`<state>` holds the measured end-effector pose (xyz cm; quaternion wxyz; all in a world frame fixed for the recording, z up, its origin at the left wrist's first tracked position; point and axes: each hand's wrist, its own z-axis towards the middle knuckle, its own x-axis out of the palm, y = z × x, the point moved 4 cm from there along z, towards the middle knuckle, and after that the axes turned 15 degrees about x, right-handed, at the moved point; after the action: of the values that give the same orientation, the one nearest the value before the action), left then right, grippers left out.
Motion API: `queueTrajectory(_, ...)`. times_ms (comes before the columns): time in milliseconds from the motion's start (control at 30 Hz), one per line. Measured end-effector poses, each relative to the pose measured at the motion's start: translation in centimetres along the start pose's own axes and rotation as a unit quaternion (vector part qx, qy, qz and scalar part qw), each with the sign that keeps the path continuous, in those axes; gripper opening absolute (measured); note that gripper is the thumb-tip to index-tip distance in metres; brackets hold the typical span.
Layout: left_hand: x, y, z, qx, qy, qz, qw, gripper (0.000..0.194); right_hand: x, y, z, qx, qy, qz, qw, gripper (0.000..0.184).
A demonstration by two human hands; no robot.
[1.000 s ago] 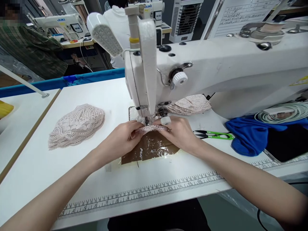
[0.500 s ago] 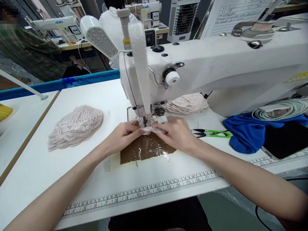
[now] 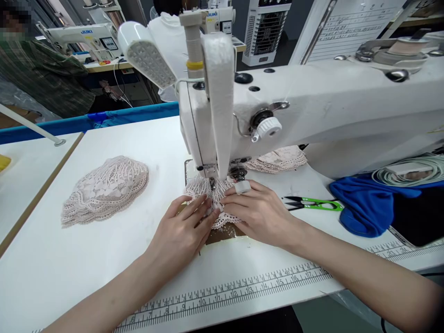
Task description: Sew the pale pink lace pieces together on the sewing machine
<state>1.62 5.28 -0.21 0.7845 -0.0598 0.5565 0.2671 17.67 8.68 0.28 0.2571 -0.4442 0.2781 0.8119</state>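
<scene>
Across a white tabletop (image 3: 270, 259), our left hand (image 3: 182, 231) and right hand (image 3: 265, 212) rest loosely spread on lace (image 3: 218, 199), unpinched; probably light, soft, snag-prone: we'd hold its edges.

Lies spread at the presser foot (image 3: 212, 184) as pale pinkish openwork lace (image 3: 218, 196), finely ribbed, scalloped along the near edge, partly covering a brown patch (image 3: 224, 234).

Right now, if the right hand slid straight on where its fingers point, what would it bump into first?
Probably the left hand, at its fingertips, just across the pale lace. The metal presser foot is close to that line too, but depth there is hard to judge.
</scene>
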Motion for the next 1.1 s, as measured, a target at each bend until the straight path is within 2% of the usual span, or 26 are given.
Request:
queueTrajectory(433, 0.9, 1.5, -0.1, -0.025, -0.007, -0.029, 0.999, 0.030, 0.9, -0.7, 0.4, -0.002, -0.028, -0.022, 0.999, 0.024)
queueTrajectory(767, 1.6, 2.9, 0.4, -0.030, -0.010, 0.013, 0.999, 0.027, 1.4, -1.5, 1.1, 0.006, -0.067, -0.084, 0.994, 0.023)
queueTrajectory(900, 1.3, 2.3, 0.5, -0.032, -0.006, 0.033, 0.999, 0.026, 1.3, -1.4, 1.1, 0.007, -0.062, -0.104, 0.993, 0.020)
queueTrajectory(1100, 0.6, 0.6, -0.1, -0.033, -0.022, 0.031, 0.999, 0.024, 0.9, -0.4, 0.4, -0.053, -0.061, -0.071, 0.994, 0.020)
